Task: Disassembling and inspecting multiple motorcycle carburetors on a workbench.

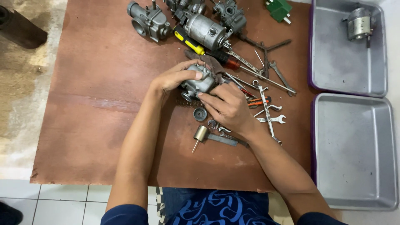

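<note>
A small grey metal carburetor body [199,81] sits at the middle of the brown board [96,104]. My left hand [175,77] grips it from the left with the thumb on top. My right hand [227,106] holds its lower right side, fingers curled against it. A dark rag [210,62] lies just behind it. Below my hands lie a coiled spring [185,102], a small black round cap [200,113] and a brass cylinder with a needle [201,134].
More carburetor bodies [150,21], a cylindrical metal part [206,30], a yellow-handled screwdriver [189,41], wrenches [271,118] and thin rods crowd the board's far right. Two metal trays [354,183] stand at the right; the far tray [333,62] holds a round metal part [359,24].
</note>
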